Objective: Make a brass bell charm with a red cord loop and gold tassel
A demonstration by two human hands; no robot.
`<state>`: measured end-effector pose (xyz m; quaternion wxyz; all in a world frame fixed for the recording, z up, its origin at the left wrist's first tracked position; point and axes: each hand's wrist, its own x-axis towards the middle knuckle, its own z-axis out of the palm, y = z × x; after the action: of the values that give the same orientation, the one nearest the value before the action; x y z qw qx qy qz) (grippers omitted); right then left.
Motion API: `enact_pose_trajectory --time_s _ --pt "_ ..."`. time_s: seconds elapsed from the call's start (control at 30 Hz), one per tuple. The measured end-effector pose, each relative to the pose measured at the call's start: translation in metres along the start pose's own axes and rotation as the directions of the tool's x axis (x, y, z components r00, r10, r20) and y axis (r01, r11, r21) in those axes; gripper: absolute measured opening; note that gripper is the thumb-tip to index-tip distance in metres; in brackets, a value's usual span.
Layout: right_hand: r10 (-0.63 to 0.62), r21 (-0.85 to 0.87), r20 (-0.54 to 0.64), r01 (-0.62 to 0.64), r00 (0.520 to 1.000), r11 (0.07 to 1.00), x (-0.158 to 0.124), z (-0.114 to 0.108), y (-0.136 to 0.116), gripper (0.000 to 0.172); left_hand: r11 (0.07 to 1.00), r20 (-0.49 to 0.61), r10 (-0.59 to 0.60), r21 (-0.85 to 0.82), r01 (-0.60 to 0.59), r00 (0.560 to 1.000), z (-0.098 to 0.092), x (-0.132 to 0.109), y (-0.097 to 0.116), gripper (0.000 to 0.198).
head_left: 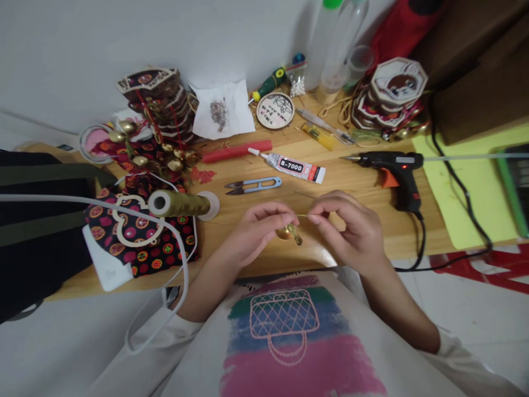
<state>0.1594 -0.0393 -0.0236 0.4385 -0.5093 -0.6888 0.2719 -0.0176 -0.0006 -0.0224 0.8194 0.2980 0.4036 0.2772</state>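
Note:
In front of my body, over the table's near edge, my left hand (pixel 266 226) pinches a small golden bell (pixel 284 232) with green-gold cord wound at it. A short stretch of the cord (pixel 302 215) runs taut across to my right hand (pixel 346 226), where thumb and forefinger are closed on it. Just beyond my hands lie blue-handled thread snips (pixel 254 186) and a tube of B-7000 glue (pixel 295 167). A spool of olive thread (pixel 182 204) lies to the left of my left hand. The cord's ends are too fine to follow.
A black glue gun (pixel 397 171) with a lit red light and a cable lies at right, by yellow paper (pixel 454 215). Patterned fabric (pixel 165 248), bells and stacked wooden frames (pixel 165 110) crowd the left. Bottles (pixel 330 44) and another frame stack (pixel 397 88) stand behind. A white cable (pixel 184 264) loops at left.

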Motion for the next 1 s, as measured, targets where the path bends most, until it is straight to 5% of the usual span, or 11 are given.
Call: enact_pose_trajectory --time_s 0.27,0.6,0.77,1.0 --pt "-0.022 0.090 0.112 0.012 0.993 0.996 0.006 -0.009 0.003 0.025 0.989 -0.008 0.051 0.136 -0.049 0.999 -0.003 0.000 0.000 0.014" --pt "0.025 0.191 0.203 -0.065 0.979 0.979 0.008 -0.005 0.007 0.003 0.974 0.037 0.061 0.215 -0.068 0.997 -0.003 0.000 -0.001 0.011" --pt "-0.030 0.127 0.222 0.001 0.975 0.992 0.007 -0.010 0.005 0.001 0.963 -0.057 0.125 0.248 -0.107 0.991 -0.001 -0.001 0.000 0.012" --pt "0.023 0.051 0.219 -0.035 0.975 0.998 0.001 -0.005 0.010 0.001 0.764 -0.022 0.334 0.591 -0.257 0.942 -0.004 0.003 -0.013 0.020"
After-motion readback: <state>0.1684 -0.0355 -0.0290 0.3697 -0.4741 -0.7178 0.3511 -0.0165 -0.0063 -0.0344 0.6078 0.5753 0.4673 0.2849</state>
